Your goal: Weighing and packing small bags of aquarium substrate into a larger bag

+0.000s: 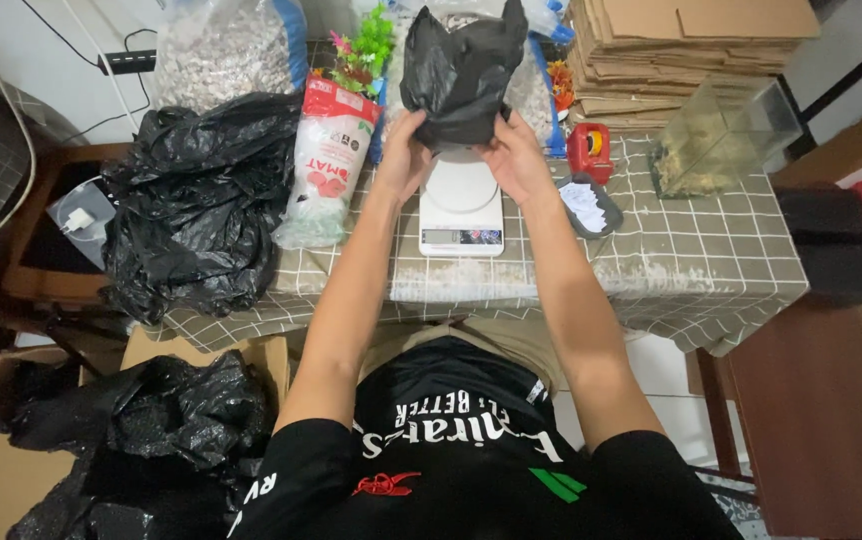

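A small black plastic bag (463, 75) stands on the white kitchen scale (461, 205) at the middle of the checked table. My left hand (403, 155) grips the bag's lower left side and my right hand (516, 155) grips its lower right side. The bag's top is bunched and open, pointing upward. The scale's display faces me at its front edge.
A large black rubbish bag (196, 200) lies at the table's left, beside a red-and-white pouch (326, 170). Gravel sacks (226, 50) and a cardboard stack (671, 50) stand at the back. A clear tank (716, 135), red tape dispenser (589, 150) and grey dish (589, 205) sit right.
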